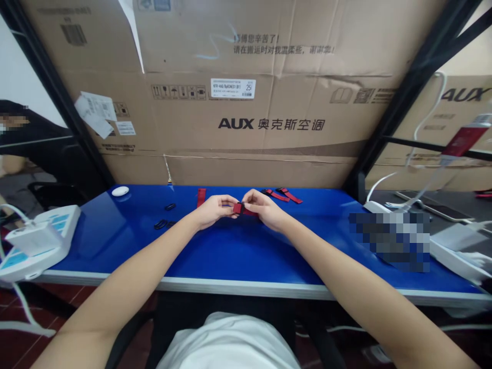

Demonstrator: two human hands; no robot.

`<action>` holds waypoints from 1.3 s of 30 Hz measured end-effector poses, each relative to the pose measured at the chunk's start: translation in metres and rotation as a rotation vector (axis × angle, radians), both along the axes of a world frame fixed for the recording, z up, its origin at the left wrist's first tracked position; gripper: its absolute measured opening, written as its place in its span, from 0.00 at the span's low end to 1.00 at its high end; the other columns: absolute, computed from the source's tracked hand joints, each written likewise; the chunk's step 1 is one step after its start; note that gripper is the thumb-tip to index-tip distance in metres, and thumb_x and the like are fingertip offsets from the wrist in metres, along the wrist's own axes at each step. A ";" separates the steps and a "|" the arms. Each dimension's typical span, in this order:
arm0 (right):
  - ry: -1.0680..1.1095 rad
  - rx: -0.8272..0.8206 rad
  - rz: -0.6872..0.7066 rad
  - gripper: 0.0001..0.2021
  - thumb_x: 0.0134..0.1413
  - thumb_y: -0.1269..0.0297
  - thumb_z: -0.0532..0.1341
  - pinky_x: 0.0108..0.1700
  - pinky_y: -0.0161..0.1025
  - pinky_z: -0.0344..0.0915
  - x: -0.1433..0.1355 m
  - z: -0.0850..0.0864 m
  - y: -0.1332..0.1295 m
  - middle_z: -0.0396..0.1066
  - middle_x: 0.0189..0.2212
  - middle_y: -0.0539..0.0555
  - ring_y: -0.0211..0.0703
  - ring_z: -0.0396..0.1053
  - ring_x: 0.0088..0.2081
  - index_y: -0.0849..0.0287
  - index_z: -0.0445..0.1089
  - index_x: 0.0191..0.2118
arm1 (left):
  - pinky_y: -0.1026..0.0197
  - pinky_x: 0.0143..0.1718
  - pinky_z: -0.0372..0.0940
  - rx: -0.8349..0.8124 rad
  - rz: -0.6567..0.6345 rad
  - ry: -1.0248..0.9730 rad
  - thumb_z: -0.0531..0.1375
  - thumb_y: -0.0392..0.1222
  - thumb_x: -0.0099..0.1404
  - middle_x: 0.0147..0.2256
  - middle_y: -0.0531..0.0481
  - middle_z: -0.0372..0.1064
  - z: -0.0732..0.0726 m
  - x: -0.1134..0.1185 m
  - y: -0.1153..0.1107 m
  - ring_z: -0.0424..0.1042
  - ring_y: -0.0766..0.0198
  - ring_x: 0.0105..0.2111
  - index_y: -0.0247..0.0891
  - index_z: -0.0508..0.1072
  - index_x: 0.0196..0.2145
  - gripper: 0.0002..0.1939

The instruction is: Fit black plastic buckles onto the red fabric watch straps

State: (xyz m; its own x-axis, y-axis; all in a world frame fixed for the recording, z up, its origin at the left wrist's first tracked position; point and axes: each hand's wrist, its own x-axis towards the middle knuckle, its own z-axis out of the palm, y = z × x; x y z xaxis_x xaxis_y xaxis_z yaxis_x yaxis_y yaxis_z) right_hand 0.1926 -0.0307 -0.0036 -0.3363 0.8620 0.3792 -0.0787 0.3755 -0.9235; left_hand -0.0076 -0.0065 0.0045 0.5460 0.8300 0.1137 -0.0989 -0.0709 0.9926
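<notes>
Between my two hands, just above the blue table (238,256), is a short red webbing strap (238,208) with a black buckle on it. My left hand (215,210) pinches the strap's left end between thumb and fingers. From the other side my right hand (264,207) grips it at the black buckle; part of the strap is hidden behind those fingers. Another red strap (201,197) lies behind my left hand. Beyond my right hand rest two red straps with black buckles (289,195). Several loose black buckles (161,224) lie left of my left forearm.
A cardboard wall (192,123) stands along the table's back edge. White power strips with plugs (42,241) sit at the left, and another (457,256) at the right beside a blurred-out object (392,241). A white oval object (120,191) lies back left. A person (34,138) is beyond the left frame.
</notes>
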 end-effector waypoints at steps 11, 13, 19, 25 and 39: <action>-0.124 0.046 -0.049 0.07 0.46 0.61 0.65 0.51 0.43 0.60 0.007 -0.003 0.005 0.65 0.43 0.53 0.46 0.65 0.47 0.58 0.70 0.26 | 0.55 0.38 0.73 0.068 0.078 0.123 0.71 0.35 0.49 0.27 0.48 0.74 -0.007 0.013 -0.005 0.76 0.61 0.29 0.30 0.75 0.34 0.14; -0.258 0.122 -0.113 0.05 0.45 0.64 0.64 0.52 0.44 0.58 0.011 -0.002 0.008 0.65 0.41 0.53 0.46 0.64 0.46 0.58 0.69 0.23 | 0.57 0.35 0.72 0.173 0.142 0.198 0.69 0.33 0.50 0.26 0.49 0.73 -0.007 0.014 -0.004 0.76 0.62 0.27 0.31 0.75 0.34 0.12; -0.482 0.249 -0.210 0.04 0.46 0.67 0.60 0.41 0.40 0.61 0.009 -0.006 0.011 0.64 0.33 0.52 0.41 0.63 0.36 0.58 0.66 0.23 | 0.60 0.33 0.72 0.403 0.236 0.366 0.65 0.30 0.54 0.29 0.48 0.74 -0.009 0.016 -0.008 0.77 0.62 0.27 0.34 0.76 0.37 0.11; -0.362 0.086 -0.227 0.09 0.49 0.60 0.63 0.29 0.37 0.61 0.006 -0.010 0.011 0.67 0.25 0.50 0.38 0.64 0.26 0.58 0.65 0.27 | 0.55 0.34 0.73 0.197 0.168 0.178 0.67 0.40 0.58 0.29 0.45 0.76 -0.010 0.016 -0.005 0.77 0.60 0.27 0.32 0.74 0.38 0.12; -0.112 -0.099 -0.062 0.14 0.41 0.57 0.70 0.31 0.39 0.68 0.006 -0.007 0.007 0.72 0.22 0.51 0.39 0.70 0.24 0.61 0.69 0.27 | 0.55 0.39 0.71 0.042 0.080 0.049 0.74 0.44 0.48 0.30 0.46 0.74 -0.012 0.014 -0.005 0.76 0.63 0.29 0.31 0.73 0.35 0.20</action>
State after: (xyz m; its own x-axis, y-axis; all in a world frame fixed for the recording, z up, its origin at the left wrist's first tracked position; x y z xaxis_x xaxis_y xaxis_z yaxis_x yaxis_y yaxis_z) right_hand 0.1990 -0.0238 -0.0103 -0.3169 0.9136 0.2546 0.0476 0.2835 -0.9578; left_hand 0.0064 -0.0111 -0.0077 0.4841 0.8662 0.1238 -0.0424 -0.1181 0.9921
